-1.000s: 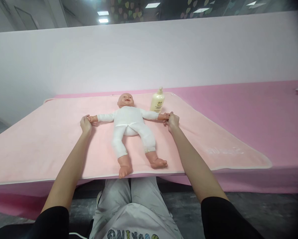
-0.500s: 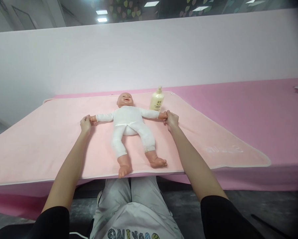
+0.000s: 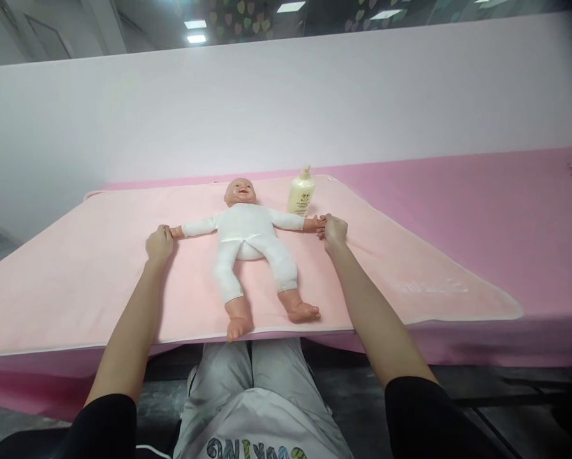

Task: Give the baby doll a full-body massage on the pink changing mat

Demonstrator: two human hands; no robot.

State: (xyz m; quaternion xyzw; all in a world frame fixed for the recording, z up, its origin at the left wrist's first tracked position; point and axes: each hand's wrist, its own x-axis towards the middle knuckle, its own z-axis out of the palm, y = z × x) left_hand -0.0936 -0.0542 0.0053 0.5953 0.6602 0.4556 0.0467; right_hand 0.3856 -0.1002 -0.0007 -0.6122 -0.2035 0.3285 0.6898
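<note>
Left hand and right hand each pinch a wrist of the white-suited plastic baby doll, arms stretched crosswise between them

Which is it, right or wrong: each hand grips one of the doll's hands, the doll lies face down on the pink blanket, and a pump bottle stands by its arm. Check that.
Wrong in one respect. The head view shows the doll lying face up on the pink blanket. The rest holds: the left hand and the right hand each grip one of the doll's hands, and the pump bottle stands by its arm.
</note>
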